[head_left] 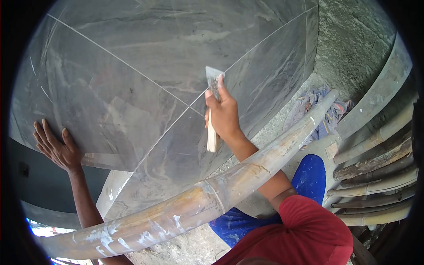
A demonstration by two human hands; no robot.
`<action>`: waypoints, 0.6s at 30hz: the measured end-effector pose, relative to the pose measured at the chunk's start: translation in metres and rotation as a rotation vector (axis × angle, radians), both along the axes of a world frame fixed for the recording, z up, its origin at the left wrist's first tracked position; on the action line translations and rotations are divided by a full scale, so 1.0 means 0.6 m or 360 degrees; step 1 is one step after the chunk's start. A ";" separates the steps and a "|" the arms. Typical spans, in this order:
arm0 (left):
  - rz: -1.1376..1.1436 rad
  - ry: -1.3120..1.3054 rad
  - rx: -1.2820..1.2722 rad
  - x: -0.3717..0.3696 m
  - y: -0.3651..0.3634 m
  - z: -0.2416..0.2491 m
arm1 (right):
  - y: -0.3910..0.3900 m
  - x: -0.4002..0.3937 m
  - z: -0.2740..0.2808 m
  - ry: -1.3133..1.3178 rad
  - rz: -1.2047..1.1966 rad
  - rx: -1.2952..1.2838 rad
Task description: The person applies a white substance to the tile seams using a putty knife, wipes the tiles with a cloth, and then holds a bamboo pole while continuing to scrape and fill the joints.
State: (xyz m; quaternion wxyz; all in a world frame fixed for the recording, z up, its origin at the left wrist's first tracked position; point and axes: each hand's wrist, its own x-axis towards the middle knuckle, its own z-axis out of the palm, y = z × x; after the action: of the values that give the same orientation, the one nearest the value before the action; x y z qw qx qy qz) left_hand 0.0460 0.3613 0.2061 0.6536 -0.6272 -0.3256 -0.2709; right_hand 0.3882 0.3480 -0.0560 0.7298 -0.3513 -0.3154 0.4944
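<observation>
My right hand (224, 112) is closed round a putty knife (213, 132) with a pale wooden handle. Its flat, smeared blade (214, 73) lies at a white joint line between grey marbled tiles (145, 53), with my fingertips on the metal. At the left, my left hand (59, 148) rests flat on the tiled surface near its lower edge, fingers spread, holding nothing. White joint lines cross just left of the knife's handle.
A thick bamboo pole (176, 210) with white smears runs diagonally in front of both forearms. Crumpled cloth (324, 117) lies by its upper end. More poles (375, 187) are at the right, beside rough concrete (351, 48).
</observation>
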 end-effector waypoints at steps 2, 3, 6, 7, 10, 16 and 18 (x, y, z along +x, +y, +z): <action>0.0000 0.0008 -0.0005 0.004 -0.001 0.000 | 0.047 0.035 -0.003 0.0009 -0.0097 -0.0120; -0.0006 0.0002 -0.0001 0.005 -0.001 -0.001 | 0.066 0.055 0.005 0.0116 -0.0239 -0.0079; 0.0013 -0.0016 0.0002 -0.002 0.002 0.000 | 0.046 0.049 0.013 0.0182 -0.0394 -0.0067; 0.0009 -0.0021 0.0002 -0.002 0.001 0.000 | 0.023 0.031 0.005 0.0094 -0.0228 -0.0030; 0.0032 0.0047 -0.0023 -0.001 -0.003 0.000 | 0.033 0.047 0.006 0.0029 -0.0071 -0.0011; 0.0004 -0.0014 0.0002 -0.002 0.002 0.002 | 0.040 0.057 -0.002 0.0197 -0.0166 -0.0016; 0.0008 0.0001 0.0007 -0.002 0.002 0.002 | 0.038 0.057 -0.008 0.0097 -0.0105 0.0048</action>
State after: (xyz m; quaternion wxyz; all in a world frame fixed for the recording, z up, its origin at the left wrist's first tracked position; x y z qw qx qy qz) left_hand 0.0451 0.3624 0.2073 0.6558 -0.6250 -0.3264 -0.2697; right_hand 0.4226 0.3709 -0.0610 0.7602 -0.3352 -0.2888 0.4758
